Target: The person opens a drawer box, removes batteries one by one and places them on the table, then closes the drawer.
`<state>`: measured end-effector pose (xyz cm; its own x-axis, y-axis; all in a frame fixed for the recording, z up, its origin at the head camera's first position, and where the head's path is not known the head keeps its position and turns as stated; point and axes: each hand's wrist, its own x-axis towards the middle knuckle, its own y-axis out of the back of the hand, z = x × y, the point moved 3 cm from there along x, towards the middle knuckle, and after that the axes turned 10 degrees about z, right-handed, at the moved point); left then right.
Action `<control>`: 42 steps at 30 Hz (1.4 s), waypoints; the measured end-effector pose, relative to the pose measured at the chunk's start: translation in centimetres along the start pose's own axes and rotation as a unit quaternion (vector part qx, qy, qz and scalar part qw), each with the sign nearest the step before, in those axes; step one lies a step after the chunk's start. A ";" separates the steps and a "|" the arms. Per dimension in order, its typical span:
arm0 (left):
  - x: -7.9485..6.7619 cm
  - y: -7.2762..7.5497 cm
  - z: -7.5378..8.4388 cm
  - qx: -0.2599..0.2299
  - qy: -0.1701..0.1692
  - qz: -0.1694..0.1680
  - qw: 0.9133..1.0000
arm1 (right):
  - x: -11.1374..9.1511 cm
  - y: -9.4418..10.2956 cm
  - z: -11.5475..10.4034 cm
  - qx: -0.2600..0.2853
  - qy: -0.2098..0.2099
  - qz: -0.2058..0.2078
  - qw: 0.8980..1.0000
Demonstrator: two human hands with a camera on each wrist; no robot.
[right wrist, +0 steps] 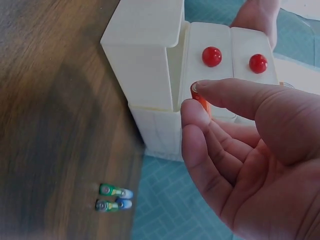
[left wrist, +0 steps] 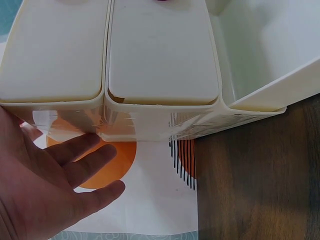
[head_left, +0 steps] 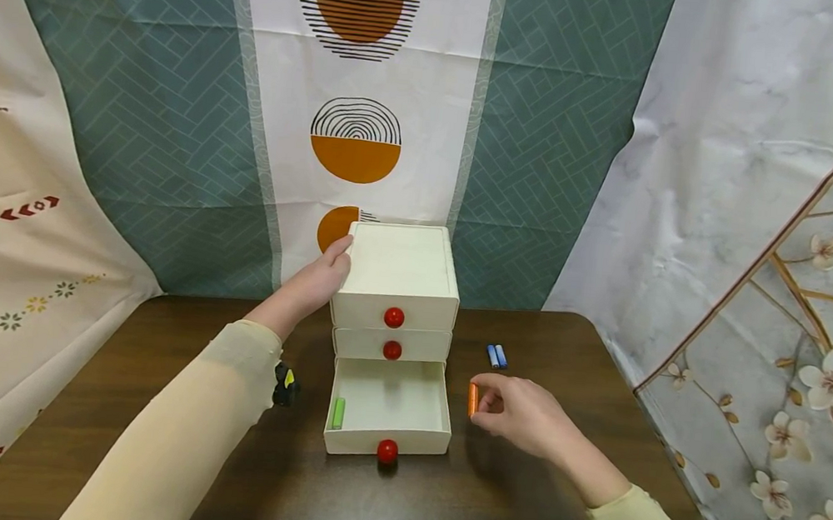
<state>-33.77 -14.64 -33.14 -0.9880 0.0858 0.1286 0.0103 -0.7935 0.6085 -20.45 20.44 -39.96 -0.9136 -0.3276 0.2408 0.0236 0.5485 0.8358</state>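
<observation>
A white three-drawer cabinet [head_left: 403, 263] with red round knobs stands on the table, its bottom drawer [head_left: 392, 392] pulled out and the upper two closed. Inside that drawer, against the left wall, lies a green battery [head_left: 338, 412]. My left hand [head_left: 320, 277] rests on the cabinet's upper left side; in the left wrist view its fingers [left wrist: 92, 162] are extended along that side. Right of the open drawer, my right hand [head_left: 522, 414] pinches an orange battery [head_left: 473, 400] between thumb and fingers, above the table. The fingers partly cover this battery [right wrist: 199, 97] in the right wrist view.
Two blue-and-white batteries [head_left: 497, 356] lie side by side on the dark wooden table [head_left: 407, 514], right of the cabinet. Behind the table hangs a green and white patterned cloth [head_left: 546, 164]. Patterned sheets hang at the left and right.
</observation>
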 end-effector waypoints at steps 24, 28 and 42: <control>0.5 0.1 -0.3 -0.007 0.000 -0.007 1.000 | -1.0 -0.2 4.4 -0.049 -0.030 -0.057 0.997; 0.3 0.2 -0.2 -0.003 0.000 -0.007 1.000 | -1.1 -0.3 4.9 -0.056 -0.019 -0.063 0.996; 0.4 0.1 -0.2 -0.003 -0.007 -0.013 1.000 | -1.4 -1.2 6.2 -0.070 -0.056 -0.078 0.993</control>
<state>-34.20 -14.77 -33.20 -0.9858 0.1145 0.1232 -0.0163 -0.7941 0.6075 -21.74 24.98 -44.31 -0.9497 -0.3086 0.0537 -0.0724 0.3831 0.9209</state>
